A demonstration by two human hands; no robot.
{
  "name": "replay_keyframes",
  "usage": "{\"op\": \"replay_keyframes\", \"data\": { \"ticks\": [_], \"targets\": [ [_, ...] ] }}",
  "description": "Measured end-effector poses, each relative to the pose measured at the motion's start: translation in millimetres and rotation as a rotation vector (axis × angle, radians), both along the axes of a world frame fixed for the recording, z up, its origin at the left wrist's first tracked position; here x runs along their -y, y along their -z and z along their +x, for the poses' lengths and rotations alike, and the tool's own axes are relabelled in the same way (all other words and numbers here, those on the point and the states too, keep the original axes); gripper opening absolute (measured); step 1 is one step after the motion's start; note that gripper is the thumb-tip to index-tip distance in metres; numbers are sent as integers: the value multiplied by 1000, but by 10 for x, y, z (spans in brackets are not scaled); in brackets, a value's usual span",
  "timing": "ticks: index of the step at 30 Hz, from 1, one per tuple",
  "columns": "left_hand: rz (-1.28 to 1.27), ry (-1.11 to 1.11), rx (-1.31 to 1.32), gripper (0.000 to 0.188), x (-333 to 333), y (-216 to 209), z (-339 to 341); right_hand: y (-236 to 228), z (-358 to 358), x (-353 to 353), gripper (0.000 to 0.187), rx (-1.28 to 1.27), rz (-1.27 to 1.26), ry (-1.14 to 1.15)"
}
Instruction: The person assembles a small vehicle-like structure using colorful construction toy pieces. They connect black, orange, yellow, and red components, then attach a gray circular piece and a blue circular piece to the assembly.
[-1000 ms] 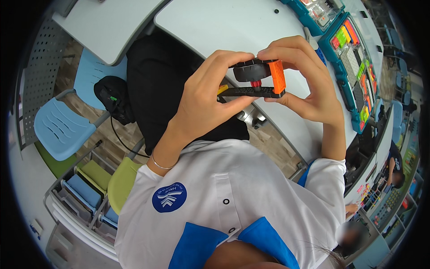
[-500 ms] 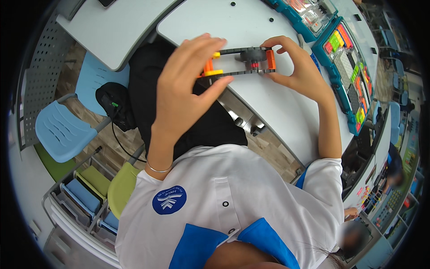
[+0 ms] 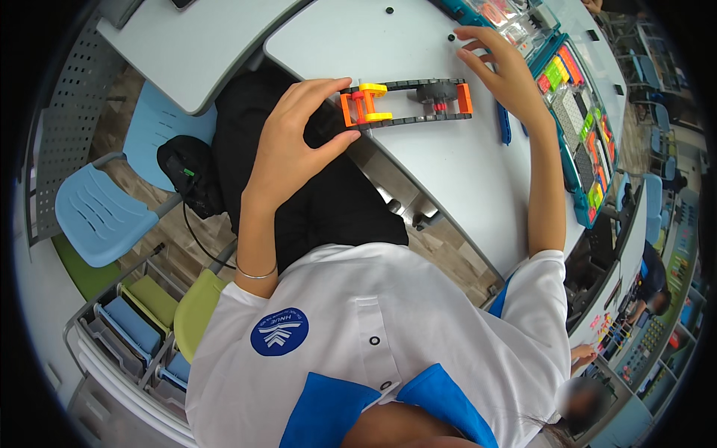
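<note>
My left hand (image 3: 295, 131) pinches the left end of a building-block model (image 3: 407, 122) between thumb and fingers. The model is a long frame with black beams along both sides, orange end pieces, yellow parts near my hand and a dark grey wheel near its right end. It is level, above or at the edge of the white table. My right hand (image 3: 509, 78) is off the model, its fingers apart and bent. Its fingertips are close to a small black piece (image 3: 451, 37) on the table; whether they touch it is unclear.
Another small black piece (image 3: 390, 10) lies farther back. A blue strip-like piece (image 3: 505, 125) lies beside my right forearm. On the right stands an open teal case (image 3: 585, 205) with colourful building parts. Blue chairs (image 3: 97, 216) stand at left. A person's hand (image 3: 584, 354) shows at lower right.
My right hand has let go of the model's right end and moved up and right toward the small black piece. My left hand has shifted slightly down and left, showing more of the yellow parts.
</note>
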State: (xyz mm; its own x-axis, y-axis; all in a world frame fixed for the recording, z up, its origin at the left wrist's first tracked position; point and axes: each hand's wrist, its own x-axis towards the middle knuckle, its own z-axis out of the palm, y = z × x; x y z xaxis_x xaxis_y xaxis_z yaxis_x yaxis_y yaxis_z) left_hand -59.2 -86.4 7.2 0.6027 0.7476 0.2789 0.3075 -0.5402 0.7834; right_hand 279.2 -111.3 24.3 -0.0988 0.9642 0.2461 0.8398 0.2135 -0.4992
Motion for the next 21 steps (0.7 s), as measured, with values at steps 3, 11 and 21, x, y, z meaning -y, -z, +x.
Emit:
{"op": "replay_keyframes", "data": {
  "ticks": [3,11,21],
  "targets": [
    [-13,9,33,58,25,-26,10,66,-90,-160,26,152,-12,46],
    [-155,-63,346,50,118,16,126,50,-147,-151,15,89,96,55],
    [-631,-114,588,34,202,-7,218,-521,-1082,431,21,-179,282,-364]
  ]
}}
